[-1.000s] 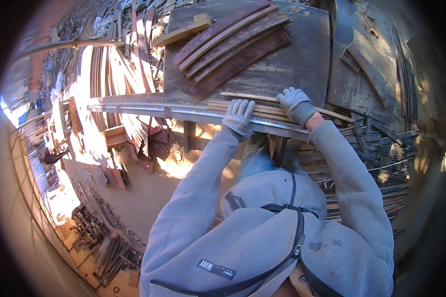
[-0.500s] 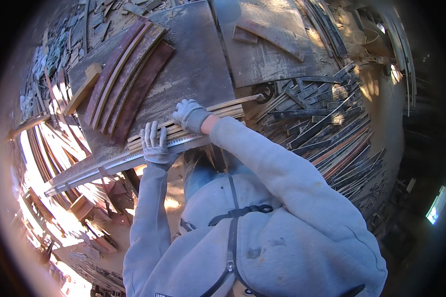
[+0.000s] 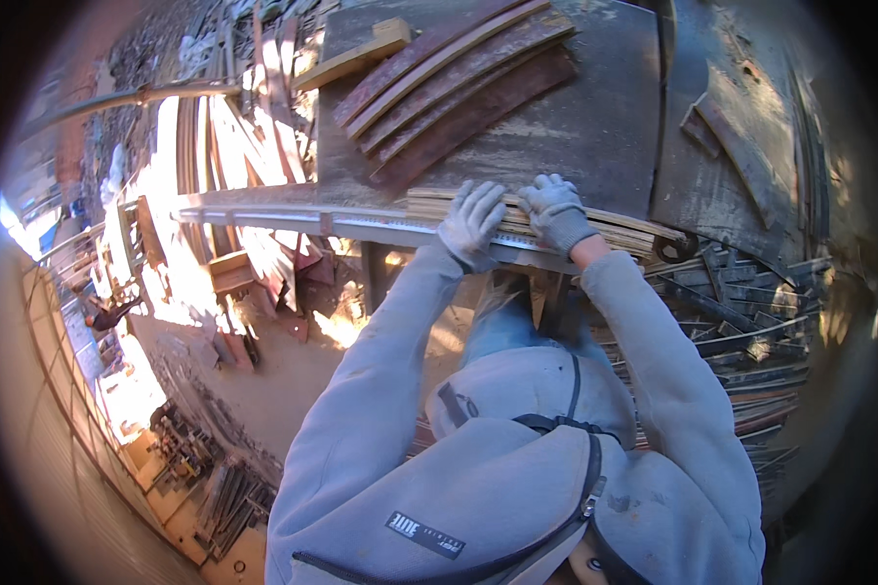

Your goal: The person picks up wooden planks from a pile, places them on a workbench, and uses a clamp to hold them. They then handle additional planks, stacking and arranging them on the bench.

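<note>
A stack of thin, pale wooden strips (image 3: pixel 619 232) lies along the near edge of a dark, worn work table (image 3: pixel 610 127). My left hand (image 3: pixel 471 226), in a light grey knit glove, rests across the strips with its fingers stretched out. Just to its right, my gloved right hand (image 3: pixel 558 211) has its fingers curled over the same strips. Its thumb is hidden. A long metal rail with scale markings (image 3: pixel 361 228) runs along the table's front edge, beneath and beside my left hand.
Several curved, reddish-brown wooden pieces (image 3: pixel 468 88) lie on the table beyond my hands, with a light wood block (image 3: pixel 361 54) at their left. A second panel (image 3: pixel 693 195) adjoins at right. Scrap strips (image 3: pixel 741 292) are heaped at the lower right; sunlit boards (image 3: pixel 215 146) stand at left.
My view has swung left, so the table and both hands appear further right. Both hands stay on the strips, about the same distance apart.
</note>
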### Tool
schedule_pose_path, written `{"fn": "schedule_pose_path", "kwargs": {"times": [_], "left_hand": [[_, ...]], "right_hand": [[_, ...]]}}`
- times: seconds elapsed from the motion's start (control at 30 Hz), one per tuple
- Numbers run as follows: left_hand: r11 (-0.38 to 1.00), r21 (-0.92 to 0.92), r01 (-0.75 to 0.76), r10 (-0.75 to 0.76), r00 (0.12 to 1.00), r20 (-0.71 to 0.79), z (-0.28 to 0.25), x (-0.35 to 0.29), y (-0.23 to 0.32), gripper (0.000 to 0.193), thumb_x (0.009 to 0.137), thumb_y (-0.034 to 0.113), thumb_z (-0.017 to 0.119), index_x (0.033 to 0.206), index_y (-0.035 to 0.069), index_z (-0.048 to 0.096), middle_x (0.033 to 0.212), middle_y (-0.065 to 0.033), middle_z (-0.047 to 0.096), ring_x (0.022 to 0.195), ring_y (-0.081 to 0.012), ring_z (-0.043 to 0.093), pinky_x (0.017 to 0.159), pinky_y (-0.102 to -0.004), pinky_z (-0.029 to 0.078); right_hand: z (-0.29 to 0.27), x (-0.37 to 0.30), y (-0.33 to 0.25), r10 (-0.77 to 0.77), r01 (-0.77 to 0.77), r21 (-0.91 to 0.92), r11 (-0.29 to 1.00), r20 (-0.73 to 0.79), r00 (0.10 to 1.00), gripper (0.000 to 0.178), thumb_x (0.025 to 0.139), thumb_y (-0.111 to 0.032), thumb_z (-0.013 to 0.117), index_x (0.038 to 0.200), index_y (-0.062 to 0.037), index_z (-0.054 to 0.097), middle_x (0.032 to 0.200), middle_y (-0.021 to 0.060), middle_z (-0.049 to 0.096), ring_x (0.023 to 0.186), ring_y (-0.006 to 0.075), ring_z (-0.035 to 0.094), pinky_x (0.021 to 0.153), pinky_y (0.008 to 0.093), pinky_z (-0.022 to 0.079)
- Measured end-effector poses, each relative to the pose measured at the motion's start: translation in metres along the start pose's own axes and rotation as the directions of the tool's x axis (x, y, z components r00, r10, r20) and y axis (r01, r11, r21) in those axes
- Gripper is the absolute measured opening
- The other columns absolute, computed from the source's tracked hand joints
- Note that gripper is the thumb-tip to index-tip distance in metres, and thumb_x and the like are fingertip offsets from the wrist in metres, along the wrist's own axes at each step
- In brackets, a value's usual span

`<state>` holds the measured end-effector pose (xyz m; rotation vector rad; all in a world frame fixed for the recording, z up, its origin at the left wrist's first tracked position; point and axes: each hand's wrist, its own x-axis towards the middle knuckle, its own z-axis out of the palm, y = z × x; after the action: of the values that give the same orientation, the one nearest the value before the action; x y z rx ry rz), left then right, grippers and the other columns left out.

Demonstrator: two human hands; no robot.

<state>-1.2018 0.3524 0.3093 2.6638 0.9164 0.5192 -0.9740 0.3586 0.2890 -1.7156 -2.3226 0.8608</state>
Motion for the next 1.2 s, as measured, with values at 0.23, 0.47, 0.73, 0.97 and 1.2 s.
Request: {"fn": "schedule_pose_path", "kwargs": {"times": [0.23,0.47,0.73,0.97,1.2], "left_hand": [[0.999,-0.002,-0.038,0.038,0.999,-0.028,0.004,0.067,-0.044,0.087,0.071,0.04,0.09,0.14,0.005,0.051,0.145,-0.0214,0.056,0.133,-0.0431,0.057,0.115,-0.0566,0.045],[0.997,0.024,-0.077,0.078,0.997,-0.021,-0.002,0.143,-0.11,0.108,0.051,0.037,0.099,0.141,0.007,0.049,0.142,-0.0194,0.056,0.13,-0.0418,0.056,0.113,-0.0549,0.046],[0.99,0.084,-0.111,0.112,0.994,-0.012,-0.002,0.251,-0.189,0.111,0.045,0.04,0.101,0.138,0.007,0.051,0.14,-0.0203,0.056,0.13,-0.0422,0.055,0.112,-0.0533,0.045],[0.992,0.117,-0.054,0.055,0.998,-0.001,-0.002,0.274,-0.208,0.116,0.044,0.051,0.104,0.137,0.006,0.052,0.14,-0.0201,0.057,0.13,-0.0421,0.056,0.112,-0.0504,0.046],[0.992,0.11,-0.058,0.06,0.998,-0.007,-0.008,0.237,-0.171,0.109,0.049,0.042,0.101,0.137,0.005,0.05,0.14,-0.0196,0.055,0.13,-0.0422,0.054,0.113,-0.0529,0.044]], "right_hand": [[-0.045,0.016,0.027,0.014,0.003,0.11,0.994,-0.152,0.988,0.044,0.1,-0.037,0.059,0.131,-0.0065,0.065,0.132,0.0207,0.064,0.125,0.039,0.06,0.107,0.0542,0.045],[-0.084,0.053,0.036,0.048,-0.089,-0.511,0.855,-0.094,0.994,0.083,0.101,-0.042,0.059,0.164,0.0065,0.032,0.171,0.0315,0.029,0.159,0.0504,0.027,0.127,0.0686,0.019],[-0.145,0.165,0.081,0.171,-0.177,-0.47,0.864,-0.057,0.984,0.089,0.091,-0.029,0.069,0.165,0.0038,0.031,0.172,0.0301,0.027,0.16,0.0481,0.025,0.129,0.0631,0.019],[-0.169,0.184,0.082,0.179,-0.191,-0.474,0.86,-0.071,0.981,0.101,0.083,-0.034,0.078,0.166,0.0018,0.031,0.173,0.0285,0.027,0.161,0.0459,0.025,0.131,0.0585,0.017],[-0.156,0.083,0.103,0.155,-0.196,-0.089,0.977,-0.343,0.926,0.089,0.091,-0.044,0.073,0.161,-0.0003,0.04,0.166,0.0218,0.043,0.154,0.0346,0.04,0.131,0.0464,0.027]]}}
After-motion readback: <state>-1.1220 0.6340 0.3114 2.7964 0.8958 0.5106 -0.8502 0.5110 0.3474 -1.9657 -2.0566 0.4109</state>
